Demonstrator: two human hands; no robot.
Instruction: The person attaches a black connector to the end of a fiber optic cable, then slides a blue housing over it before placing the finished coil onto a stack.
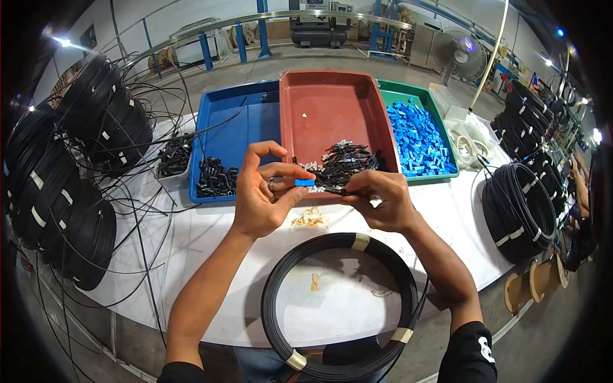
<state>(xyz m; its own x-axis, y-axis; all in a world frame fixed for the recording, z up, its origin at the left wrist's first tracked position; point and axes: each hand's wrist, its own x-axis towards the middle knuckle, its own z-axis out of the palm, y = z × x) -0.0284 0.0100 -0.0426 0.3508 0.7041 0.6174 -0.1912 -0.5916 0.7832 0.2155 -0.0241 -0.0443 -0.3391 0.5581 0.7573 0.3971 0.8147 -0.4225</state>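
Between the thumb and a finger of my left hand is a small blue piece. My right hand pinches a black connector whose white end meets or nearly touches the blue piece. Both hands are raised in front of the red tray, which holds a heap of black connectors with white ends. Below them a coil of black cable, bound with pale tape, lies at the table's front edge. A cable runs from near my right hand down to the coil.
A blue tray with black parts stands left, a green tray with blue pieces right. Black cable coils crowd the left side, others the right. Loose cables cross the left. A person's arm shows far right.
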